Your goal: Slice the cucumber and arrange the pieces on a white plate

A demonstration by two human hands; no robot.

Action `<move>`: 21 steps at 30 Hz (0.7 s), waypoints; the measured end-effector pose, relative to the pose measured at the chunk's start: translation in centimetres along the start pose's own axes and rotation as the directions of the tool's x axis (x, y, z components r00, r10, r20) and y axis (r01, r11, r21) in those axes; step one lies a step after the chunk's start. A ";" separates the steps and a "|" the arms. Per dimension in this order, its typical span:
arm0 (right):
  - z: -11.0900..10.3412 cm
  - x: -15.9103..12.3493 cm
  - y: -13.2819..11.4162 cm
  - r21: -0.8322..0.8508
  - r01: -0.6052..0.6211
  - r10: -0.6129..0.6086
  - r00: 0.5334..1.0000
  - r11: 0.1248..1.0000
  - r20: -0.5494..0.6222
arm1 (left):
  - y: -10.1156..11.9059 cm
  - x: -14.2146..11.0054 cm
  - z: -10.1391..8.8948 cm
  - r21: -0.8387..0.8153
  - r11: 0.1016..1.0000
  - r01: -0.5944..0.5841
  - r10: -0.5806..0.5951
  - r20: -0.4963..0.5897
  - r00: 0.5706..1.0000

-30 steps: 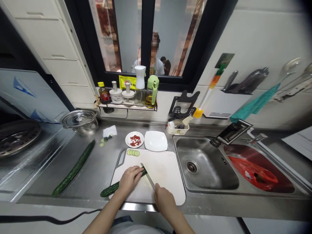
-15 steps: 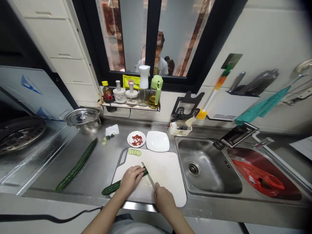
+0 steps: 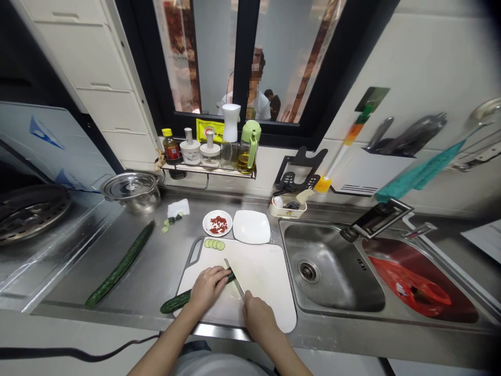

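One cucumber [image 3: 176,302] is pinned to the board [image 3: 272,279] by the left hand [image 3: 209,287]; the knife [image 3: 236,279] is gripped by the right hand [image 3: 261,316]. Fingers [image 3: 224,272] could be nicked if the cucumber rolls.

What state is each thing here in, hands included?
Held cucumber: overhanging cutting board
Left hand: closed on held cucumber
Knife: at held cucumber's end
Right hand: closed around knife
Cucumber slices: cut, overlapping
Other cucumber: seemingly uncut
Small plate: holding red pieces
Pot: lid on
Yellow-capped bottle: closed
Red bag: crumpled
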State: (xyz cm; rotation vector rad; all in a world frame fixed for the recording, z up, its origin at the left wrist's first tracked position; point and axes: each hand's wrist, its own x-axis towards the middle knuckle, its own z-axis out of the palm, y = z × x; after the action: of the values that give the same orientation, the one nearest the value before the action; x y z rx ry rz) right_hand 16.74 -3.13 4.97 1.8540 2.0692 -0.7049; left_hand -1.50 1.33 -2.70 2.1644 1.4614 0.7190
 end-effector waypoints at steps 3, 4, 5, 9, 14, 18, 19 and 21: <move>-0.1 -0.1 0.0 0.002 0.010 -0.010 1.000 1.000 -0.001 | 0.1 0.0 -0.1 -0.004 1.000 -0.001 0.001 -0.009 1.000; -0.1 -0.1 0.0 0.001 0.011 -0.011 1.000 1.000 -0.002 | 0.1 0.0 -0.1 -0.005 1.000 -0.003 0.003 -0.016 1.000; -0.2 -0.2 -0.1 -0.002 0.011 -0.011 1.000 1.000 -0.004 | 0.1 0.0 -0.1 -0.008 1.000 -0.005 0.004 -0.020 1.000; -0.6 -0.2 -0.1 -0.011 0.014 -0.014 1.000 1.000 -0.002 | -0.1 0.1 0.0 -0.022 1.000 -0.002 0.002 -0.020 1.000; -0.9 -0.1 -0.1 -0.012 0.020 -0.020 1.000 1.000 0.000 | 0.0 0.1 0.0 -0.019 1.000 0.010 -0.010 -0.012 1.000; -1.0 0.0 0.0 -0.016 0.023 -0.023 1.000 1.000 0.005 | 0.2 0.1 -0.1 -0.008 1.000 0.015 -0.015 -0.009 1.000; -0.9 0.0 0.0 -0.019 0.024 -0.024 1.000 1.000 0.006 | 0.2 0.1 -0.2 -0.005 1.000 0.015 -0.016 -0.009 1.000; -0.8 0.0 0.2 -0.024 0.026 -0.026 1.000 0.999 0.006 | 0.2 0.1 -0.2 -0.002 1.000 0.017 -0.017 -0.011 1.000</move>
State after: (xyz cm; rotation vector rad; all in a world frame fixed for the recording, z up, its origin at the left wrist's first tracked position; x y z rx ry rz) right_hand 16.99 -2.70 5.63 1.8140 2.0923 -0.6877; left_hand -1.46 1.40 -2.39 2.1477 1.4824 0.7264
